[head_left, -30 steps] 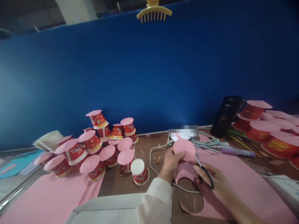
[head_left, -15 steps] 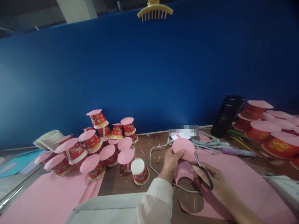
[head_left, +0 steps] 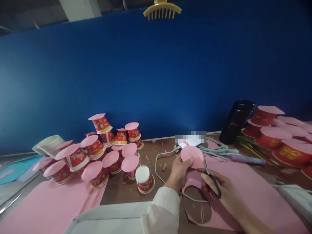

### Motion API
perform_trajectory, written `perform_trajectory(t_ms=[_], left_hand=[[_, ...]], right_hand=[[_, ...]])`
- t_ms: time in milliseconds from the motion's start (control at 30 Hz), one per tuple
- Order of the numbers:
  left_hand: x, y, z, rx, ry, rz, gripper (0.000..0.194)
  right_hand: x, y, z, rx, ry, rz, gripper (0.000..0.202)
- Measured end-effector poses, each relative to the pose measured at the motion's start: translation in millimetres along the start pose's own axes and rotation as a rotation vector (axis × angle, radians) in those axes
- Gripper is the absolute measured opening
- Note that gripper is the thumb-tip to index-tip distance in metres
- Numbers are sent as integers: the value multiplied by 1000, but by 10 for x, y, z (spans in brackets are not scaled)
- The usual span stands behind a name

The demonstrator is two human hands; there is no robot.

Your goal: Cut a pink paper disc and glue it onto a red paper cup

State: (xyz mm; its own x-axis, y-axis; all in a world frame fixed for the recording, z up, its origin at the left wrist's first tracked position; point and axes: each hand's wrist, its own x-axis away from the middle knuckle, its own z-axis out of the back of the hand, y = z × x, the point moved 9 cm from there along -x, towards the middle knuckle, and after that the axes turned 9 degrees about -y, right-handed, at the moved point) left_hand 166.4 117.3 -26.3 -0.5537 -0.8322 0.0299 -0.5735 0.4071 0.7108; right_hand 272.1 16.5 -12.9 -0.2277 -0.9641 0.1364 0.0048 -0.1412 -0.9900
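My left hand (head_left: 179,170) pinches a round pink paper disc (head_left: 192,156) by its lower left edge, thumb on top. My right hand (head_left: 220,185) is closed round the black handles of the scissors (head_left: 214,184), whose blades meet the disc's right edge. Below the disc hangs pink paper with a rounded cut-out, and a large pink sheet (head_left: 240,182) lies beneath my right hand. Left of my hands, a red paper cup (head_left: 145,183) stands upside down with its white base bare.
Several red cups topped with pink discs (head_left: 130,163) are stacked at the left, others (head_left: 273,138) at the right. A black bottle (head_left: 236,123), a purple marker (head_left: 247,159), cables and a white tray (head_left: 114,209) lie about.
The view has shifted slightly. The disc has turned or moved a little against the scissors; both hands keep their hold.
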Motion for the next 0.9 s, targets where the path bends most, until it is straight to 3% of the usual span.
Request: perform_trajectory(t_ms=[200,633,900], left_hand=[[-8,-10,7,-19,-10,7,69],[-31,-46,74,-42,23,22,72],[-24,-44,97,-51,45,25,72]], right_hand=[[-34,-21,19,101,-41,38,46],[-56,79,111,81,31,-19,52],[-54,71,111,107,9,-12,49]])
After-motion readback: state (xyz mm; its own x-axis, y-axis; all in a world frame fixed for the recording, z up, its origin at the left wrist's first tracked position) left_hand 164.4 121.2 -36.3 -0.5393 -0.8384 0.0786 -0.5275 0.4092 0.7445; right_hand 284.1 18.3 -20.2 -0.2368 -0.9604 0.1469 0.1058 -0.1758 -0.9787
